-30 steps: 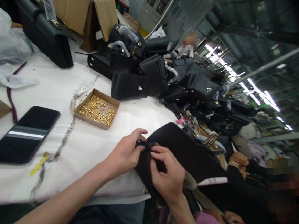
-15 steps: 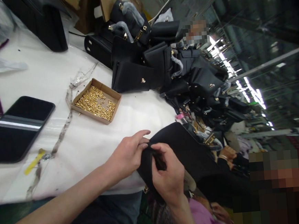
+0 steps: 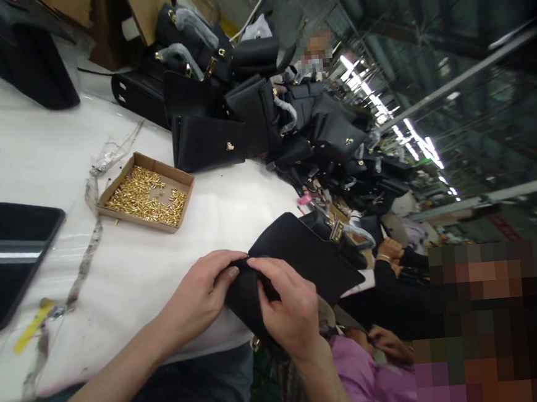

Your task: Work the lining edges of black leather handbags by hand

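Observation:
A black handbag [image 3: 295, 254] with a wide flap is held at the table's front edge. My left hand [image 3: 212, 286] pinches the bag's edge between thumb and fingers. Close beside it, my right hand [image 3: 288, 301] grips the same edge, thumb on the near side and fingers over the top. The two sets of fingertips nearly meet. Whether a small part sits between them is hidden. Beyond my left hand lies a shallow cardboard box [image 3: 183, 217] of small gold metal studs [image 3: 145, 195].
Black handbags [image 3: 208, 141] are heaped at the back. A black phone or tablet [image 3: 16, 245] lies at left on the white table [image 3: 117, 287], with a yellow strip [image 3: 33, 325] near it. At right are a co-worker's hands [image 3: 390, 253] and a person's purple sleeve [image 3: 361, 373].
The view has shifted, so the table things sit farther left. My left index finger, raised before, now lies closed on the bag's edge. The bag's flap shows at a different angle.

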Tool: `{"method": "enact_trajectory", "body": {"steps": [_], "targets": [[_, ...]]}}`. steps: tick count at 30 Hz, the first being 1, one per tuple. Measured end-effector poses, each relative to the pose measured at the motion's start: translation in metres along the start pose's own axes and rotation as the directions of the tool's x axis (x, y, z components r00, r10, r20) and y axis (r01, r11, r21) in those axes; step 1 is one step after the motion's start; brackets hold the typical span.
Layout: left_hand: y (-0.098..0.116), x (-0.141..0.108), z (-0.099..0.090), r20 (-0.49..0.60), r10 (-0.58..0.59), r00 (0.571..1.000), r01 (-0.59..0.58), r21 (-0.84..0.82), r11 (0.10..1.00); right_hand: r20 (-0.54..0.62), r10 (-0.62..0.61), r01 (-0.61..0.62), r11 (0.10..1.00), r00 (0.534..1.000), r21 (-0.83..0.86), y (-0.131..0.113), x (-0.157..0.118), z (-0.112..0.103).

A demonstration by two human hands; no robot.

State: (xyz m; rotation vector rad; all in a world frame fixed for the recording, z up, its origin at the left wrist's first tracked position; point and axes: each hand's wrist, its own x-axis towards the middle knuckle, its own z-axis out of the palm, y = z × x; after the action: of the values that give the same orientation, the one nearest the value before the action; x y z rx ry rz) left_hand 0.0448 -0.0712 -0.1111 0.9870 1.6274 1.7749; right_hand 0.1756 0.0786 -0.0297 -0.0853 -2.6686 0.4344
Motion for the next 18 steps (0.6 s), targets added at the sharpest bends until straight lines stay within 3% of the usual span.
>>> {"method": "enact_trajectory", "body": {"steps": [9,18], "targets": [[0.006,-0.019,-0.018,0.176,-0.048,0.983,0.046,0.013,0.999,0.031,-0.009,0.011,0.999,0.999,-0.047,-0.006,0.002,-0.004],[0.014,-0.022,-0.016,0.185,-0.114,0.976,0.118,-0.01,0.993,0.046,0.11,-0.11,0.994,0.993,0.005,-0.015,0.003,0.0]]}}
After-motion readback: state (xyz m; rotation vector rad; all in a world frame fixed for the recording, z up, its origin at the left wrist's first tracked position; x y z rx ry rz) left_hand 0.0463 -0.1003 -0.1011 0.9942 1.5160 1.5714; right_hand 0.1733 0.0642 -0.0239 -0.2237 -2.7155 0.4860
